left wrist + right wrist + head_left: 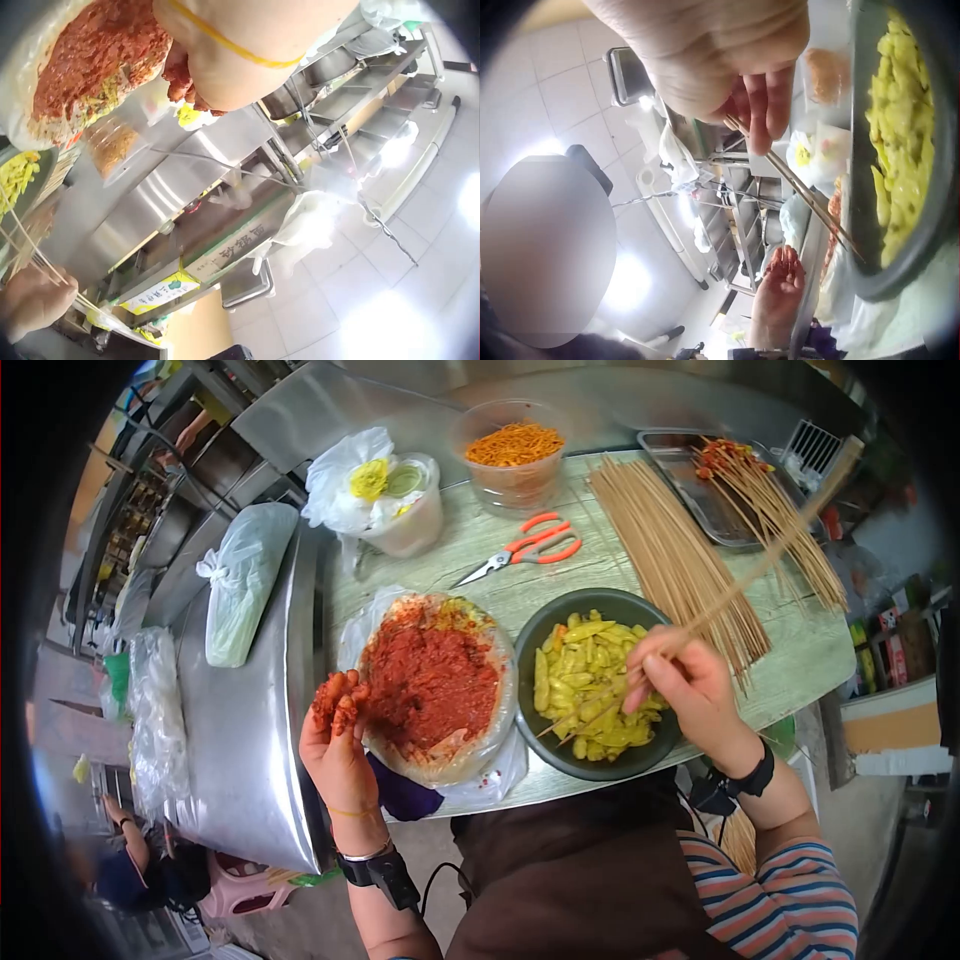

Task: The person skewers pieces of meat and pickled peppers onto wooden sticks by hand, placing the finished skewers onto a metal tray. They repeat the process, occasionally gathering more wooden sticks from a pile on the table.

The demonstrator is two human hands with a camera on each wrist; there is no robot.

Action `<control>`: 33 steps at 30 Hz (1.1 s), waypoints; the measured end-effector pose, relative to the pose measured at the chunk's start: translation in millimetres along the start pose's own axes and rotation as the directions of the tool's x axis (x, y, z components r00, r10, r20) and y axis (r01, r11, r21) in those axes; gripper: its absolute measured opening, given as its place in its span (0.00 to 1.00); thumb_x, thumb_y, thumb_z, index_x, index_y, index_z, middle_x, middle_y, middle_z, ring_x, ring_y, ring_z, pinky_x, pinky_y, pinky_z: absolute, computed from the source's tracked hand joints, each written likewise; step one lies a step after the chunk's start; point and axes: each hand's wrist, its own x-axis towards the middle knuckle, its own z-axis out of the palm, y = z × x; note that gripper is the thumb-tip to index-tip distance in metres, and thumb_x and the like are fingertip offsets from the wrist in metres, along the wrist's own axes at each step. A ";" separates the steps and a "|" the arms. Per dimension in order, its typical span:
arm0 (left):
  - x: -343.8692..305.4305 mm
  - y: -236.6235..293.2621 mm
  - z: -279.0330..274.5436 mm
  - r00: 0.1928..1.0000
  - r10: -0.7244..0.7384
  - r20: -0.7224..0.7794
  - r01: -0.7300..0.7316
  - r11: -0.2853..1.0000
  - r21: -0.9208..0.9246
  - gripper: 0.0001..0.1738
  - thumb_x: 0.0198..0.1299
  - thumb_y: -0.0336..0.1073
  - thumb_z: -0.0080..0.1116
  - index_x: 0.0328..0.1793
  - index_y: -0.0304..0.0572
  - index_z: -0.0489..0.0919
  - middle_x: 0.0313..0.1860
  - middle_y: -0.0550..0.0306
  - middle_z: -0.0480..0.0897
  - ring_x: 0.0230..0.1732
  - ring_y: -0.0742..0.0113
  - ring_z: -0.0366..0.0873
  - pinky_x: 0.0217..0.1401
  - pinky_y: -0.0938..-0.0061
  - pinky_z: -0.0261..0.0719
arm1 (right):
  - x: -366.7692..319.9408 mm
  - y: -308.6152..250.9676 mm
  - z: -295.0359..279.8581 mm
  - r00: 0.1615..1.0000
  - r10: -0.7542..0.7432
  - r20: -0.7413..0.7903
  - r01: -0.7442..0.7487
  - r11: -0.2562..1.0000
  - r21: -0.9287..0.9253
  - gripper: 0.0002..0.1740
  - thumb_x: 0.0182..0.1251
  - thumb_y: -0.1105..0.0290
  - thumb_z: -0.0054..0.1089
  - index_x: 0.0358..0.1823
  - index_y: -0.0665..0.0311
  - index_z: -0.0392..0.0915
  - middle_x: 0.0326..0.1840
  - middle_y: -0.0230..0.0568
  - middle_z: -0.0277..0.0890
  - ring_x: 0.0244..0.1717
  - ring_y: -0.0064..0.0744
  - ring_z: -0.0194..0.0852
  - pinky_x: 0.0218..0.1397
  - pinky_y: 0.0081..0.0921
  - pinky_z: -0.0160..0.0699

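Note:
In the head view my right hand (690,685) grips a few bamboo skewers (775,550) over a dark bowl (527,705) of glossy yellow-green pieces (590,680), which look like pickled peppers. The skewers' lower ends reach down over these pieces, and their upper ends point to the back right. My left hand (345,765) is raised at the left edge of a plastic-lined bowl (505,680) of red marinated meat (435,680). Red marinade coats its fingertips. The right wrist view shows this left hand (778,292) palm visible, fingers loosely bent.
Behind the bowls lie orange-handled scissors (525,550) and a tub of orange shreds (515,460). Many loose skewers (670,550) spread across the right side, beside a tray (690,480) with loaded skewers (735,460). A white tub (415,525) with plastic bags stands back left.

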 end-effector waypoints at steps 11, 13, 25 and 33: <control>-1.7 -5.7 1.4 0.963 0.107 0.246 -0.265 0.538 0.801 0.10 0.49 0.24 0.63 0.39 0.36 0.83 0.34 0.50 0.81 0.36 0.62 0.79 0.41 0.75 0.75 | -28.6 -30.7 -29.3 0.984 0.144 0.101 -0.128 0.980 -0.154 0.14 0.72 0.67 0.43 0.36 0.71 0.73 0.33 0.40 0.71 0.29 0.28 0.77 0.34 0.20 0.76; 2.0 -6.3 5.6 0.953 0.120 0.279 -0.303 0.447 0.842 0.10 0.47 0.24 0.63 0.38 0.37 0.83 0.33 0.49 0.81 0.35 0.58 0.79 0.40 0.74 0.75 | -30.3 -30.8 -36.5 0.994 0.108 -0.016 -0.109 0.989 -0.103 0.16 0.73 0.64 0.42 0.35 0.70 0.73 0.31 0.40 0.71 0.27 0.28 0.76 0.33 0.20 0.76; 19.2 -23.7 28.1 0.796 0.158 0.584 -0.546 -0.229 0.806 0.09 0.41 0.32 0.66 0.32 0.43 0.81 0.31 0.54 0.76 0.36 0.52 0.76 0.35 0.64 0.76 | -33.7 6.4 -24.8 0.981 0.134 -0.139 -0.135 0.991 0.007 0.15 0.74 0.63 0.40 0.39 0.68 0.70 0.28 0.36 0.71 0.26 0.24 0.73 0.34 0.19 0.73; 21.8 -15.4 16.4 0.846 0.203 0.492 -0.482 -0.101 0.870 0.07 0.43 0.30 0.65 0.32 0.43 0.80 0.35 0.56 0.78 0.38 0.54 0.77 0.38 0.65 0.76 | -32.1 19.2 -22.1 0.980 0.140 -0.138 -0.132 0.989 0.064 0.15 0.74 0.64 0.40 0.39 0.69 0.70 0.27 0.37 0.71 0.25 0.24 0.72 0.32 0.19 0.73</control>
